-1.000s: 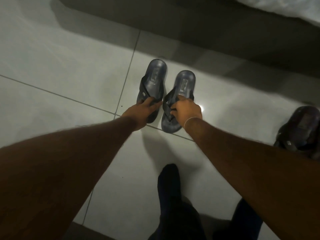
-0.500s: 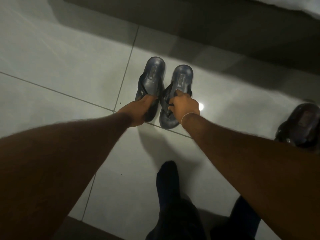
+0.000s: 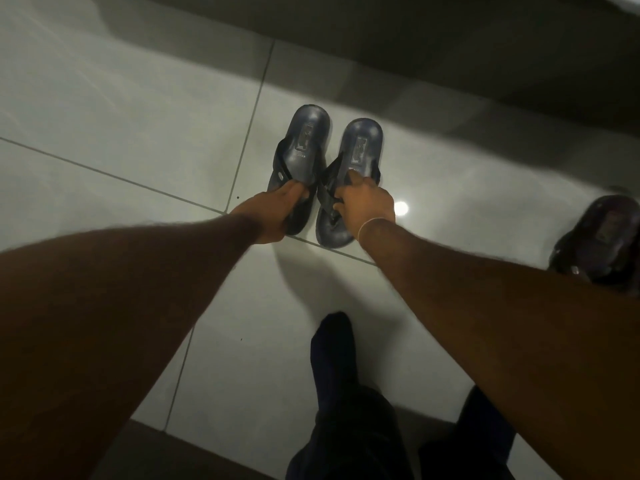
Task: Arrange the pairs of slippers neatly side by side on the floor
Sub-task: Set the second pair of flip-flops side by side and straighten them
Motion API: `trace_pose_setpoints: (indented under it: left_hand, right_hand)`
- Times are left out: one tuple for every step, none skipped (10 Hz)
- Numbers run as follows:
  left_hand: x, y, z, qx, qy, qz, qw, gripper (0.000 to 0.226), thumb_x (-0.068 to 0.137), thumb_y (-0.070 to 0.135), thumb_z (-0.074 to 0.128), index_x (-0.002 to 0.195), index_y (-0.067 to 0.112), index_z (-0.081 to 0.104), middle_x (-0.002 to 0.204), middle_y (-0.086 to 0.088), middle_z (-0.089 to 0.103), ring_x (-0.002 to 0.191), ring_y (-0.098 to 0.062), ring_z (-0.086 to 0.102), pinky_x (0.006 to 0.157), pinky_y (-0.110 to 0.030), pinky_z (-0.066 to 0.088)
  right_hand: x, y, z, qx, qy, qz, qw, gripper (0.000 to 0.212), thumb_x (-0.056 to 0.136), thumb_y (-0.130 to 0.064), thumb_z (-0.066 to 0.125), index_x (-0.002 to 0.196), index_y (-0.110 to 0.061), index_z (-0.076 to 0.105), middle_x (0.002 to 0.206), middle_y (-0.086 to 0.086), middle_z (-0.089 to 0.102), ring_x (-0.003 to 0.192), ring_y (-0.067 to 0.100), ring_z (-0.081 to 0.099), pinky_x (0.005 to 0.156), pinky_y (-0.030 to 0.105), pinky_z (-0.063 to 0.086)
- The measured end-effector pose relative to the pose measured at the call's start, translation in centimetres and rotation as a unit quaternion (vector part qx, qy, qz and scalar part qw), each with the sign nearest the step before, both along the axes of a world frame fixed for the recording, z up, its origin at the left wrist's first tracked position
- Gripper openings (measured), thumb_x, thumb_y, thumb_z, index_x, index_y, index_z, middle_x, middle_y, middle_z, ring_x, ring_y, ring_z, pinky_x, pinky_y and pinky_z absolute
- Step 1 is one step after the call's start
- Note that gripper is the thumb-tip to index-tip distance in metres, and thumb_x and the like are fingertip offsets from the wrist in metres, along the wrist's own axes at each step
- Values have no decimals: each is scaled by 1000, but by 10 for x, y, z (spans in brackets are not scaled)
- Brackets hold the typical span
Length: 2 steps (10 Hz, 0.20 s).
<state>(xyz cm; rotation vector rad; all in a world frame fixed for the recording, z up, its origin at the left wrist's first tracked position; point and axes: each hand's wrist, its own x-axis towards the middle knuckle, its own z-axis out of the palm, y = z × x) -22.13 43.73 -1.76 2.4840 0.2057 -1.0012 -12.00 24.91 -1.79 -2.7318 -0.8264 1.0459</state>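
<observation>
Two dark blue flip-flop slippers lie side by side on the pale tiled floor, heels pointing away from me. My left hand [image 3: 277, 216] grips the toe end of the left slipper [image 3: 304, 140]. My right hand [image 3: 363, 202] holds the right slipper [image 3: 360, 143] by its strap, index finger stretched onto the sole. The two slippers almost touch at the straps. Both toe ends are partly hidden by my hands.
Another dark slipper [image 3: 602, 237] lies at the right edge, partly behind my right forearm. A dark-socked foot [image 3: 332, 348] stands on the tiles below the pair. A dark shadowed band under a bed [image 3: 450, 46] runs across the top. A bright light reflection [image 3: 401, 208] shows on the floor.
Both hands keep their hold on the blue slippers. The pair sits slightly closer together and has shifted a little in the view as my head moved.
</observation>
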Motion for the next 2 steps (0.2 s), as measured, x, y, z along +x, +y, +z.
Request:
trace_pose_setpoints:
  left_hand:
    - [-5,0,-2,31,-34,-28,999,85,84,-6,73,152,25,32,163,-10,41,121,-43,65,96,-54,61]
    - [-16,-4,5,139,-115,-47,982,85,81,-9,75,153,17,36,176,-5,22,120,-47,63,89,-59,63]
  right_hand:
    - [-1,-6,-4,13,-16,20,1000,41,104,-31,61,141,-16,60,151,11,50,128,36,57,99,48,55]
    - [1,-19,1,53,-51,-2,997,44,102,-37,60,144,-22,56,158,7,43,133,33,52,102,48,51]
